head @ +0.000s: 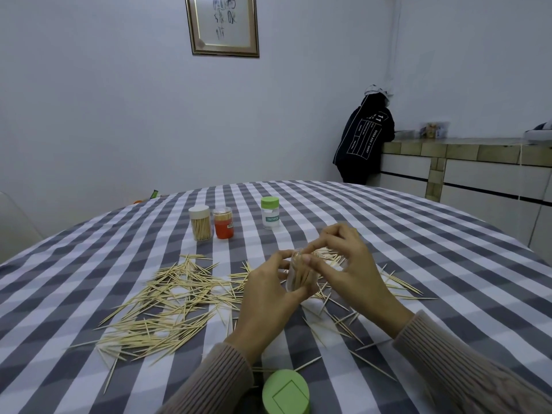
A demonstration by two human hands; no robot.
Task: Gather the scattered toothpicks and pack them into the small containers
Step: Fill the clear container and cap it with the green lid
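Left hand grasps the clear jar upright above the surface, mouth up to receive; right hand pinches a toothpick bundle into it. Loose toothpicks lie scattered left, within reach.

Home dining room: checked tablecloth, framed picture.

Left hand grips a clear container half full of toothpicks, right hand pinching at its top. Big loose toothpick pile sprawls over the checked tablecloth. Three closed jars further back: white-lidded, orange, green-lidded. Green lid sits nearest the camera.
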